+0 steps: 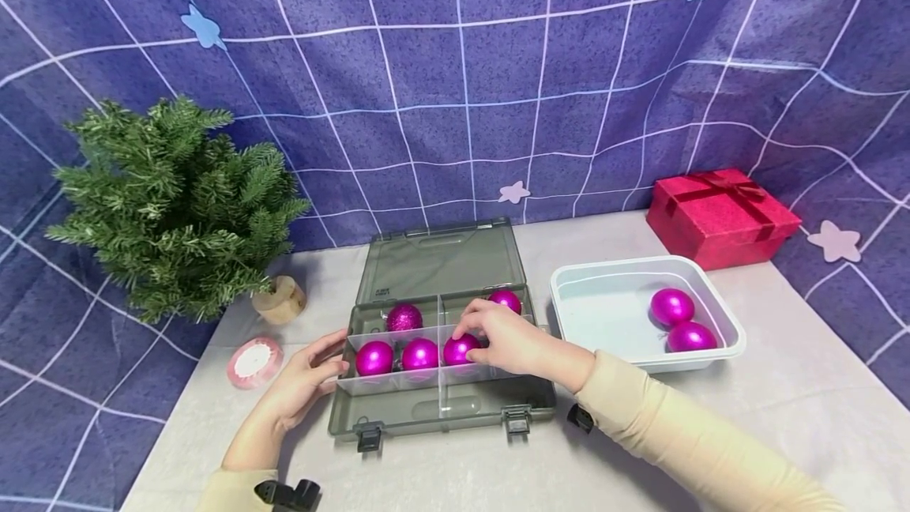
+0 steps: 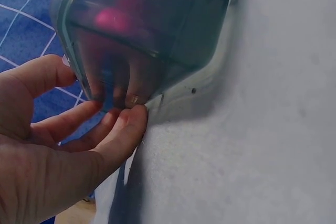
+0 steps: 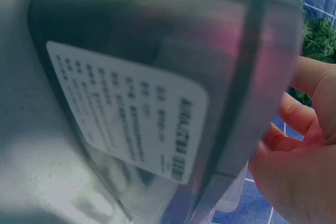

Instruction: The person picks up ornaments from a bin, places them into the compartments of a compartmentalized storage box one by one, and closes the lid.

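Note:
A grey see-through compartment box (image 1: 384, 413) lies with its lid (image 1: 441, 263) folded back. My right hand (image 1: 522, 346) reaches into its middle right compartment, thumb and fingers around a shiny magenta Christmas ball (image 1: 458, 348). Two more shiny balls, one at the left (image 1: 374, 358) and one by the divider (image 1: 420, 354), sit in the middle left compartment. A glittery ball (image 1: 404, 318) is in the back left one, and another ball (image 1: 505, 301) in the back right. My left hand (image 1: 302, 382) touches the box's left side with loosely bent fingers. In the right wrist view, the box wall with a printed label (image 3: 126, 111) hides the gripped ball.
Right of the box stands a white tub (image 1: 597, 322) with two magenta balls (image 1: 672, 307). Behind it is a red gift box (image 1: 721, 216). At the left, a small artificial tree (image 1: 181, 204) with a wooden base (image 1: 280, 300) lies tipped beside a pink ribbon roll (image 1: 254, 363).

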